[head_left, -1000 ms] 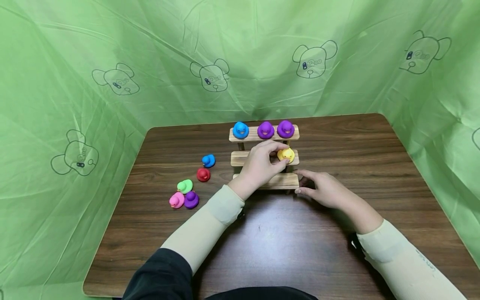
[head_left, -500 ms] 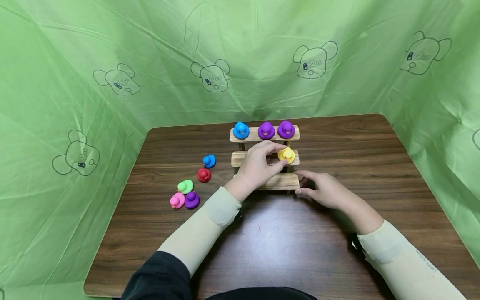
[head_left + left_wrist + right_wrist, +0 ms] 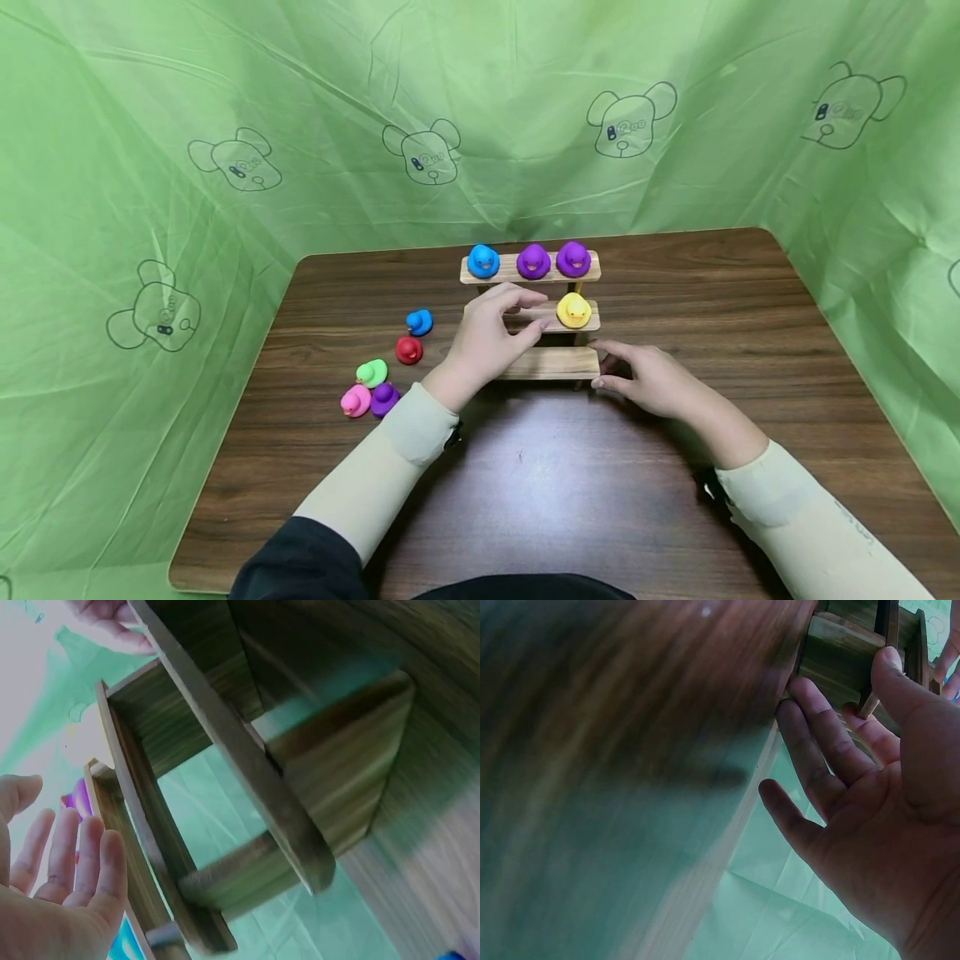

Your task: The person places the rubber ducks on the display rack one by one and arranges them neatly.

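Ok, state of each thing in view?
Stand: upright on table
Left hand: open, holding nothing
Right hand: gripping the stand
Yellow duck: upright, middle shelf
Shelved blue duck: upright, top shelf
Left shelved purple duck: upright, top shelf
Right shelved purple duck: upright, top shelf
Loose blue duck: on table
Red duck: on table
Green duck: on table
Pink duck: on table
Loose purple duck: on table

Between the left hand [image 3: 483, 337] and the yellow rubber duck [image 3: 573, 311] to its right lies a small free gap over the middle step of the three-tier wooden stand [image 3: 558, 364]. The right hand [image 3: 647, 379] bars the stand's right end; outward from it, the surface [image 3: 750, 350] is open. Beyond the left hand, a blue rubber duck [image 3: 483, 262] and two purple rubber ducks [image 3: 533, 262] obstruct the top step. To its left, five loose rubber ducks [image 3: 408, 350] stand in the way.
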`<act>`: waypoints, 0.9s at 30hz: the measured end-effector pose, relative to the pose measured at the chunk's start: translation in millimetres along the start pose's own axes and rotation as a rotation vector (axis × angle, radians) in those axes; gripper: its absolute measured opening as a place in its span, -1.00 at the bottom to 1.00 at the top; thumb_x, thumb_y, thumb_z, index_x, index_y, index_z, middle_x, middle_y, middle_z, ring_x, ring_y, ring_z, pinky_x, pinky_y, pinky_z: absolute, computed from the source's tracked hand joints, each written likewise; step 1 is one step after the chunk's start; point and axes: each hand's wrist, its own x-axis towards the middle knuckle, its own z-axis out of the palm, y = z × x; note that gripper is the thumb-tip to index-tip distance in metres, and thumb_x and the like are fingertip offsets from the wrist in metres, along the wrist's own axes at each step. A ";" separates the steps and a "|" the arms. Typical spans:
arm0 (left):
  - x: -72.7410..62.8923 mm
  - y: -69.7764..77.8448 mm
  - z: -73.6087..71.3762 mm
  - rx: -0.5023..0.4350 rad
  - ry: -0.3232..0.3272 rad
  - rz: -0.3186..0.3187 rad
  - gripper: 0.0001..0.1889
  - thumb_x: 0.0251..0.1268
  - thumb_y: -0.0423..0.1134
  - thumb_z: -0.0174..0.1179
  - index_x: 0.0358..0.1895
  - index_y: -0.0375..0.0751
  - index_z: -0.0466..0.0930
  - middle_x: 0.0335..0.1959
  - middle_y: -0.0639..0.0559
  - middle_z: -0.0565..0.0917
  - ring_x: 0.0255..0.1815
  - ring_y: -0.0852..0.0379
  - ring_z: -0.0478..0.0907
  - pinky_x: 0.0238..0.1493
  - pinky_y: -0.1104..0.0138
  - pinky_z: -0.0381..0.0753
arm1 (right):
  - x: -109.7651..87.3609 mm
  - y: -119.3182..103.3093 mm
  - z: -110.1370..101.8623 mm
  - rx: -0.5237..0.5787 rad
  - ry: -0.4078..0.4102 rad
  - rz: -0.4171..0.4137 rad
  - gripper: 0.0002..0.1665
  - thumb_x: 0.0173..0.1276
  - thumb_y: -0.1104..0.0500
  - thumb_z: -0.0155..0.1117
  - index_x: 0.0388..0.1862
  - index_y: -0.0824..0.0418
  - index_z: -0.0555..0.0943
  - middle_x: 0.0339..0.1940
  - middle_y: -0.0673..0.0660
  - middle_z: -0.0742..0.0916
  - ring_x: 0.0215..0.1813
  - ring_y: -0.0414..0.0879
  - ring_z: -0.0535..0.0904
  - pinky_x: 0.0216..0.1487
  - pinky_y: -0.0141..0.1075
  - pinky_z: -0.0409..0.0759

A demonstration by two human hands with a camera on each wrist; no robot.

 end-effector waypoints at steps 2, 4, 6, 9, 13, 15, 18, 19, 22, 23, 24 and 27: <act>-2.2 -1.4 -5.8 -0.031 0.010 0.000 -0.72 0.27 -0.27 0.49 0.03 -0.14 0.77 -0.08 0.13 0.76 -0.05 0.17 0.68 0.03 0.16 0.72 | 0.2 0.1 0.0 0.000 -0.002 0.003 -0.26 0.42 0.00 0.49 0.49 0.16 0.49 -0.20 -0.14 0.80 -0.05 -0.10 0.74 0.12 0.09 0.65; -4.5 -3.5 -12.5 -0.048 0.021 -0.007 -0.74 0.27 -0.28 0.48 0.02 -0.14 0.78 -0.09 0.12 0.77 -0.04 0.14 0.69 0.03 0.11 0.73 | 0.2 0.2 0.0 -0.003 -0.004 0.007 -0.26 0.43 -0.01 0.49 0.50 0.15 0.49 -0.20 -0.15 0.80 -0.05 -0.10 0.73 0.13 0.09 0.64; -6.9 -6.8 -19.3 -0.055 0.038 -0.021 -0.75 0.28 -0.28 0.48 0.00 -0.13 0.78 -0.10 0.12 0.77 -0.03 0.13 0.70 0.04 0.10 0.73 | 0.0 0.1 0.0 -0.004 -0.008 0.010 -0.26 0.43 -0.03 0.48 0.50 0.15 0.48 -0.19 -0.15 0.80 -0.04 -0.10 0.73 0.13 0.08 0.64; -10.4 -12.5 -30.3 -0.055 0.067 -0.052 -0.76 0.28 -0.27 0.48 0.00 -0.09 0.79 -0.09 0.15 0.77 -0.04 0.12 0.71 0.01 0.09 0.72 | -0.5 -0.1 -0.2 -0.004 -0.008 0.015 -0.26 0.43 -0.03 0.48 0.51 0.15 0.48 -0.19 -0.14 0.80 -0.03 -0.08 0.73 0.14 0.09 0.63; -13.9 -22.9 -45.2 -0.050 0.116 -0.078 -0.77 0.26 -0.28 0.48 -0.03 -0.10 0.81 -0.12 0.16 0.78 -0.12 0.12 0.72 -0.09 0.11 0.70 | -0.9 0.0 -0.2 -0.004 -0.008 0.018 -0.26 0.44 -0.02 0.48 0.50 0.15 0.48 -0.18 -0.13 0.80 -0.01 -0.06 0.74 0.14 0.10 0.63; -15.1 -28.7 -53.6 -0.048 0.141 -0.083 -0.79 0.26 -0.31 0.48 -0.05 -0.14 0.81 -0.15 0.14 0.78 -0.15 0.12 0.71 -0.10 0.15 0.70 | -0.8 0.3 0.0 -0.004 -0.009 0.019 -0.26 0.44 -0.03 0.47 0.50 0.15 0.48 -0.18 -0.14 0.80 -0.01 -0.06 0.74 0.15 0.10 0.63; -17.5 -38.1 -66.6 -0.054 0.178 -0.103 -0.80 0.26 -0.33 0.48 -0.07 -0.20 0.81 -0.18 0.11 0.78 -0.16 0.13 0.71 -0.04 0.17 0.71 | -0.4 0.6 0.2 -0.003 -0.010 0.019 -0.27 0.44 -0.04 0.47 0.50 0.14 0.49 -0.19 -0.15 0.80 -0.01 -0.07 0.74 0.15 0.10 0.63; -18.5 -41.2 -71.1 -0.058 0.187 -0.112 -0.80 0.27 -0.33 0.48 -0.06 -0.20 0.81 -0.19 0.11 0.78 -0.17 0.13 0.71 -0.05 0.15 0.72 | -0.3 0.5 0.2 -0.003 -0.010 0.020 -0.27 0.44 -0.04 0.47 0.50 0.13 0.49 -0.19 -0.15 0.80 -0.01 -0.07 0.74 0.15 0.10 0.63; -21.6 -46.2 -84.8 -0.081 0.211 -0.163 -0.80 0.28 -0.37 0.47 -0.06 -0.23 0.80 -0.17 0.02 0.78 -0.18 0.01 0.73 -0.07 0.14 0.74 | -0.1 -0.2 -0.1 -0.004 -0.009 0.018 -0.28 0.44 -0.03 0.47 0.49 0.13 0.49 -0.19 -0.16 0.79 -0.02 -0.08 0.74 0.15 0.09 0.63; -22.8 -50.2 -89.2 -0.089 0.213 -0.183 -0.80 0.29 -0.37 0.47 -0.05 -0.22 0.80 -0.16 0.00 0.79 -0.17 -0.01 0.74 -0.05 0.10 0.74 | 0.1 -0.4 -0.1 -0.003 -0.009 0.017 -0.28 0.44 -0.03 0.48 0.49 0.13 0.50 -0.20 -0.16 0.79 -0.03 -0.08 0.74 0.14 0.09 0.63; -24.1 -55.0 -93.1 -0.087 0.213 -0.204 -0.80 0.30 -0.35 0.47 -0.04 -0.21 0.80 -0.16 0.00 0.79 -0.16 0.00 0.74 -0.05 0.08 0.75 | 0.2 -0.6 -0.2 -0.004 -0.008 0.016 -0.28 0.44 -0.02 0.48 0.49 0.13 0.50 -0.20 -0.16 0.79 -0.03 -0.09 0.74 0.14 0.09 0.63; -28.6 -68.4 -104.2 -0.078 0.204 -0.274 -0.80 0.32 -0.33 0.46 -0.02 -0.17 0.80 -0.14 0.01 0.80 -0.12 0.06 0.75 -0.02 0.14 0.76 | 0.5 -1.0 -0.4 -0.003 -0.008 0.014 -0.28 0.43 -0.01 0.48 0.49 0.14 0.50 -0.20 -0.15 0.80 -0.03 -0.08 0.74 0.15 0.09 0.63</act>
